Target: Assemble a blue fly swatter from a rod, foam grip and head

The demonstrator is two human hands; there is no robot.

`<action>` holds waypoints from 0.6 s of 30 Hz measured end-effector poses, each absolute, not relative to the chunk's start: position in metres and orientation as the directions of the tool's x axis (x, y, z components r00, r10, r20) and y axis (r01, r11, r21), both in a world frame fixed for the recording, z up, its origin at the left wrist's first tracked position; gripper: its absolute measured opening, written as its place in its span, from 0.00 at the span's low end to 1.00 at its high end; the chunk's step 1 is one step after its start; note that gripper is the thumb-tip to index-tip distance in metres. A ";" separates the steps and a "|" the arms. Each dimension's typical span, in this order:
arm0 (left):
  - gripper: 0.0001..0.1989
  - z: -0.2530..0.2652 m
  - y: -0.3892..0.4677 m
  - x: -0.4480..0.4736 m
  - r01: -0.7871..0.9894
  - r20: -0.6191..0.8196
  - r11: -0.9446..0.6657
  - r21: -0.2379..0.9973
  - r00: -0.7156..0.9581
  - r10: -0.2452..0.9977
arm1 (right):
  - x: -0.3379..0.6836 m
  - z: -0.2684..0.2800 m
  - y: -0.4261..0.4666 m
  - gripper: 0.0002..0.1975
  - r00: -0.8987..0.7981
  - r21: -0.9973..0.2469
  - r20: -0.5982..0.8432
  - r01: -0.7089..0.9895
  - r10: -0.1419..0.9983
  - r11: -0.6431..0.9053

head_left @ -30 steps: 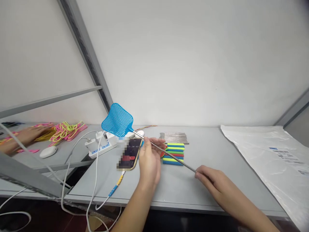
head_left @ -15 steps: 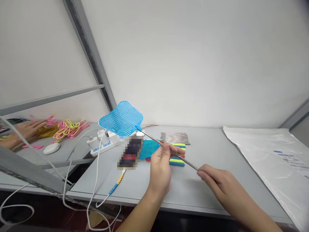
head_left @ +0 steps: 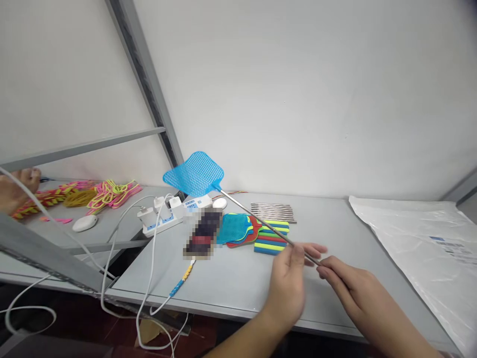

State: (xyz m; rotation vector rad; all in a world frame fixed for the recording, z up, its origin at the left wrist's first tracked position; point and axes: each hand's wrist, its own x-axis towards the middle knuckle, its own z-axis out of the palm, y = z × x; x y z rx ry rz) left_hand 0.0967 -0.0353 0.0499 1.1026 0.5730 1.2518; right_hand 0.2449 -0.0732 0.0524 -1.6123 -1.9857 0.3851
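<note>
A fly swatter with a blue mesh head (head_left: 197,174) and a thin metal rod is held up at a slant over the table. My left hand (head_left: 292,281) grips the rod between thumb and fingers, a little short of its lower end. That lower end is pinched by my right hand (head_left: 345,283). Beneath the rod, a stack of swatter heads (head_left: 234,228) in teal and red lies on the table. Several coloured handle tubes (head_left: 270,247) in blue, yellow, red and green lie beside them. Behind these is a row of metal rods (head_left: 274,212).
A phone (head_left: 203,233), pixelated, lies left on a charging cable. Behind it stands a power strip (head_left: 164,223) with plugs. A white plastic bag (head_left: 410,238) covers the right side. Beyond a metal frame, another person's hand (head_left: 20,191) is near colourful cords (head_left: 112,194).
My left hand has slid down the rod, right and nearer to my right hand. The swatter has shifted slightly right. The other person's hand has moved left.
</note>
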 end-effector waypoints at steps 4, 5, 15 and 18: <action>0.11 0.061 -0.035 0.085 -0.427 0.293 -0.200 0.882 0.163 0.942 | 0.246 0.049 -0.080 0.15 -0.157 -0.563 0.172 0.794 0.972 0.228; 0.11 0.063 -0.034 0.082 -0.419 0.298 -0.211 0.883 0.153 0.942 | 0.247 0.048 -0.083 0.15 -0.163 -0.569 0.159 0.791 0.974 0.225; 0.12 0.077 -0.025 0.068 -0.529 0.225 -0.183 0.829 0.015 0.974 | 0.263 0.043 -0.099 0.14 -0.166 -0.483 0.115 0.852 0.979 0.201; 0.11 0.078 -0.019 0.067 -0.614 0.196 -0.188 0.767 -0.055 0.979 | 0.266 0.045 -0.095 0.15 -0.180 -0.374 0.162 0.899 0.970 0.229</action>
